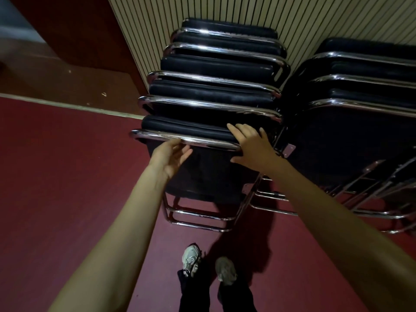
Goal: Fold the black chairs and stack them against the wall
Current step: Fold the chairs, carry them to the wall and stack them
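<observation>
L hand (171, 157) out front, fingers loose, palm facing in, R hand (253, 146) alongside, fingers spread, palm down

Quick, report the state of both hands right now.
Left hand: open, fingers loose at the front chair's chrome bar, gripping nothing.
Right hand: open, fingers spread flat over the same bar.
</observation>
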`<state>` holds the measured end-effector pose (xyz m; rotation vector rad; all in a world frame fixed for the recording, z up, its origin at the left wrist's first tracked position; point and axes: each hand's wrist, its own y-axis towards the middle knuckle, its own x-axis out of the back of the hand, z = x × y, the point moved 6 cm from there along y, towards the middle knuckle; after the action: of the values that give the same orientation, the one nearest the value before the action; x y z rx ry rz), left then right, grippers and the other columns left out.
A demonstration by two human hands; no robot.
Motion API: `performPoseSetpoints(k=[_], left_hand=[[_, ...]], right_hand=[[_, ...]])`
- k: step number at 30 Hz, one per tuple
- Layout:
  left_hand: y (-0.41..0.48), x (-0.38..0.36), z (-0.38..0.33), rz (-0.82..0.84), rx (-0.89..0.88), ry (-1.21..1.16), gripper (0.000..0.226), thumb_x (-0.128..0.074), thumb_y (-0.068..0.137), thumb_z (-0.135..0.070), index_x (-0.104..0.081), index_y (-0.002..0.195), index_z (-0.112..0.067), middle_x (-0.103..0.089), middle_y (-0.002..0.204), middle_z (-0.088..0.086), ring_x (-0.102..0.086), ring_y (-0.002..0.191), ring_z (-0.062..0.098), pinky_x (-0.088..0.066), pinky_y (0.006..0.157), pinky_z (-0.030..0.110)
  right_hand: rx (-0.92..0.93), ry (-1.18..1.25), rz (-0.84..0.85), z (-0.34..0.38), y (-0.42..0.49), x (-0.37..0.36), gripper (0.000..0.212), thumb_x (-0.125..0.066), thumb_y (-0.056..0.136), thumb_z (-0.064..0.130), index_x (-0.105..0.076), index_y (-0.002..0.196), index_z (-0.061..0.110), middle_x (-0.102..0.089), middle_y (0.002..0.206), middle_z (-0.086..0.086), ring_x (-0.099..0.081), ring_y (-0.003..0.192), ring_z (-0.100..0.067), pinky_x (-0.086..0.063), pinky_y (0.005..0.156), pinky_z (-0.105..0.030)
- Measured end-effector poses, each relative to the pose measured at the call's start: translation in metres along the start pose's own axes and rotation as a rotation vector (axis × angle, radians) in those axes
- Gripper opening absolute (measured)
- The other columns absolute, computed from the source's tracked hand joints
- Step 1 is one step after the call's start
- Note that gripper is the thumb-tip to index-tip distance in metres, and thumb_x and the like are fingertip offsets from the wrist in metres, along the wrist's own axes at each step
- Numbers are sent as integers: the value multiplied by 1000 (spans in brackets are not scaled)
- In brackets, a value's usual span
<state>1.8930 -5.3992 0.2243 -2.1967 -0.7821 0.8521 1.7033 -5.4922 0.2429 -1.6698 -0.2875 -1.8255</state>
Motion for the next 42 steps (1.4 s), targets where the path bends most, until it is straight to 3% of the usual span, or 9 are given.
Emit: performPoseSetpoints(k=[2, 5, 13, 16, 18, 24, 30, 35, 42], left_hand=[[-14, -5, 8, 29, -1, 10, 14, -44, 100, -5, -57, 98, -1, -58, 102, 13, -58, 99, 26, -52, 91, 36], [-36, -12, 21, 51, -3, -2, 16, -44, 100, -6, -58, 107, -2, -56, 116, 15, -62, 95, 25, -59, 70, 31], [-120, 1, 49, 2, -183, 294, 38, -50, 99, -19, -51, 137, -13, -53, 136, 4, -45, 131, 20, -40, 101, 33], [-168, 47, 59, -88, -250, 264, 36, -52, 98, -20, -53, 134, -15, -61, 125, -3, -56, 116, 10, -41, 102, 31], [-205, 96, 69, -187, -283, 193, 32, -54, 97, -19, -56, 129, -16, -62, 110, -8, -58, 103, 5, -43, 94, 28], [-356, 301, 131, -581, -407, -45, 36, -57, 96, -19, -55, 132, -14, -57, 119, -3, -48, 118, 11, -33, 110, 37], [-563, 482, 273, -994, -473, -298, 39, -57, 96, -18, -55, 134, -15, -56, 121, -4, -48, 117, 10, -36, 108, 33], [-737, 575, 426, -1335, -488, -620, 42, -58, 95, -21, -53, 137, -15, -56, 127, -3, -48, 120, 11, -36, 107, 32], [-902, 642, 598, -1686, -508, -983, 42, -59, 95, -20, -54, 136, -15, -58, 127, -2, -50, 117, 11, -38, 102, 31]], right_hand=[[-16, 33, 9, -3, -8, 4, 90, -66, 86, 40, -7, 153, 27, -14, 159, -3, -9, 147, -22, -10, 116, -52], [-74, 75, 92, -12, -20, 10, 82, -60, 90, 38, -8, 152, 28, -8, 160, -3, -6, 147, -22, -10, 117, -49], [136, 270, 23, 52, -82, 39, 61, -60, 91, 34, -37, 145, 14, -40, 148, -6, -36, 136, -22, -29, 113, -34], [259, 298, 98, 114, -117, 39, 63, -58, 93, 33, -32, 148, 16, -34, 152, -3, -32, 139, -18, -25, 113, -28], [354, 318, 159, 164, -145, 32, 65, -58, 93, 32, -28, 149, 17, -31, 153, -2, -32, 139, -17, -26, 112, -27], [746, 220, 319, 349, -257, -27, 66, -60, 92, 32, -30, 149, 16, -34, 152, -5, -31, 140, -19, -24, 113, -27], [1139, 56, 477, 534, -440, -117, 68, -60, 92, 35, -28, 149, 15, -31, 154, -6, -27, 142, -19, -20, 115, -26], [1484, -39, 638, 665, -649, -188, 67, -60, 91, 36, -30, 148, 15, -33, 153, -5, -29, 141, -17, -19, 111, -21], [1921, -190, 854, 774, -919, -282, 66, -61, 92, 33, -30, 148, 17, -32, 153, -2, -29, 141, -14, -19, 109, -18]])
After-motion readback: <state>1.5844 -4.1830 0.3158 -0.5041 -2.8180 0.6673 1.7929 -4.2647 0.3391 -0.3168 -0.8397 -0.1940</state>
